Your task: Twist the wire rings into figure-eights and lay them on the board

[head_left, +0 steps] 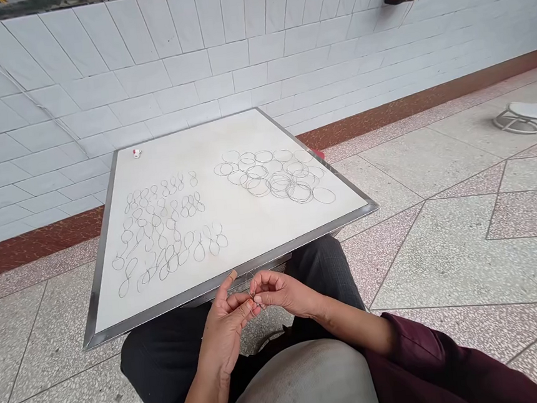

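Note:
Just off the table's near edge, my left hand [228, 311] and my right hand [276, 292] meet over my lap. Both pinch a thin wire loop [249, 277], whose curves show above and below the fingertips. My left index finger, with a tan wrap at its tip, points up away from the pinch. On the left of the white table [234, 242] lie rows of thin wires twisted into figure-eight shapes [170, 260]. Several plain round wire rings [299, 192] overlap in a loose pile on the right.
A small white and red object [137, 153] sits near the table's far left corner. The table's metal rim [300, 242] runs close before my hands. Behind stands a tiled wall [218, 61]; a low round stool [524, 115] is on the floor far right.

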`<state>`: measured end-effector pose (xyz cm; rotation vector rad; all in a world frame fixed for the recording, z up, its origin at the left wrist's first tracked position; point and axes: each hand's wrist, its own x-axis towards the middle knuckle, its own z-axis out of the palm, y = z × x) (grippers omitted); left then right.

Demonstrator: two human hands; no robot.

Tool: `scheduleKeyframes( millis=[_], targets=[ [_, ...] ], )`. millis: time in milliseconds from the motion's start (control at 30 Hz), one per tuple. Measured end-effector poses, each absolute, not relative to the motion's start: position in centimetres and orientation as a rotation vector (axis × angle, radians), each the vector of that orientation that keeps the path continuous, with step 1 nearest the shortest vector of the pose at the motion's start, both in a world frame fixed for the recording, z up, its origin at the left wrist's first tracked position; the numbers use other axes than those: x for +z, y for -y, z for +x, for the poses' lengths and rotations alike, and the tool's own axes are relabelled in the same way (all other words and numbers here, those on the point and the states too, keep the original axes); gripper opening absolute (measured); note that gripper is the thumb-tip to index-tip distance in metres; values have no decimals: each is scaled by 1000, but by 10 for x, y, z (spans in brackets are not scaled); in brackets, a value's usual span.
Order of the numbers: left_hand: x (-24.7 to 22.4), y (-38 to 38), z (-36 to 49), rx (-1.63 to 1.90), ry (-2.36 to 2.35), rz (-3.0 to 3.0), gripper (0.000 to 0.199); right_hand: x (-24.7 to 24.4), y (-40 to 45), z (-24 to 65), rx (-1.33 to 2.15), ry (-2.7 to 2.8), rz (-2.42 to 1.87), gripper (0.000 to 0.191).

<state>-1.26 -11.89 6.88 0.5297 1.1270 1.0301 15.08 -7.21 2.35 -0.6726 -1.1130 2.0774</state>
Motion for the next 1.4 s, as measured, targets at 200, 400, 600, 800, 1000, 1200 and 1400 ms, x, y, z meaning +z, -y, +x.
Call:
scheduleKeyframes(
  millis=[200, 400, 600, 800, 1000, 1200, 1400],
  targets=[
    [65, 121, -15, 1054, -1176, 644, 93, 22, 71, 150, 2054, 1088, -710, 36],
    [60, 121, -15, 1041, -1275, 718, 90, 19, 71, 149, 2020, 1089, -754, 34],
    [61, 120, -10, 1075, -1305, 707, 88, 18, 71, 149, 2045, 1084, -749, 33],
    [59, 121, -9, 1105, -1296, 660, 86, 15, 70, 149, 2072, 1092, -716, 34],
    [62, 121, -9, 1093, -1284, 601, 85, 14, 70, 150, 2055, 1079, -687, 31],
    [62, 121, -9, 1086, -1285, 612, 80, 15, 70, 150, 2069, 1039, -728, 31],
    [61, 122, -8, 1092, -1311, 760, 75, 13, 70, 149, 2030, 1075, -783, 29]
  ],
)
